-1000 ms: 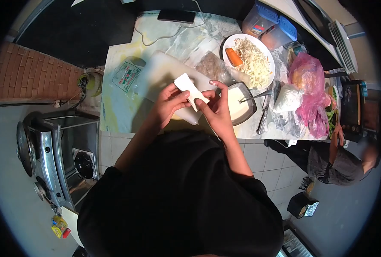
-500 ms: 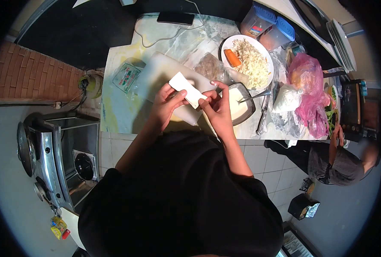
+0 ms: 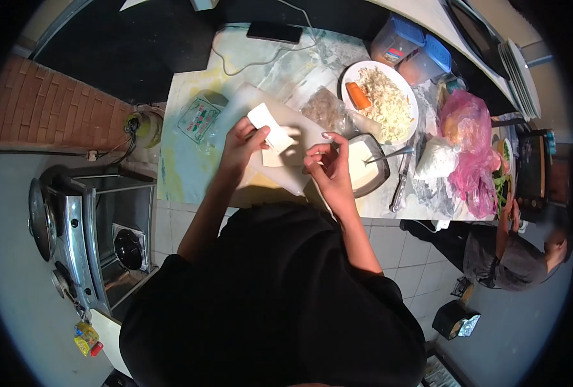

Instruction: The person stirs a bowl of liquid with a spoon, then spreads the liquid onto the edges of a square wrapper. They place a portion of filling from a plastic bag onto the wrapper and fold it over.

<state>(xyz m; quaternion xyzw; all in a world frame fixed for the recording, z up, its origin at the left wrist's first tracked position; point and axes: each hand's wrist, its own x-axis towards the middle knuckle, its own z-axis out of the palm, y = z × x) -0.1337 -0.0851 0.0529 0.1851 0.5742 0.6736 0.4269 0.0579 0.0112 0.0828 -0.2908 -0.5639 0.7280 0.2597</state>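
Observation:
My left hand [image 3: 240, 143] pinches white rectangular pastry wrappers [image 3: 270, 126] between thumb and fingers, above a white cutting board [image 3: 237, 103]. Below them a cream-coloured flat piece [image 3: 273, 158], which looks like another wrapper, lies on the board. Loosely curled and apart from the wrappers, my right hand [image 3: 330, 169] hovers over the board's right end, with nothing visible in its fingers. Just right of it stands a dark square bowl [image 3: 382, 180] of pale creamy liquid with a spoon [image 3: 389, 154] in it. A clear package with green print [image 3: 199, 120] lies left of the board.
Shredded filling and a carrot [image 3: 357, 96] share a white plate [image 3: 410, 122]. Nearby lie a bag of brownish food [image 3: 325, 108], a knife [image 3: 400, 184], a white powder bag [image 3: 437, 158] and pink bags [image 3: 470, 129]. Another person [image 3: 509, 251] stands at right.
My hands have drawn apart; the right has let go of the wrappers, which stay in the left. A cream piece now shows on the board. The view has shifted slightly.

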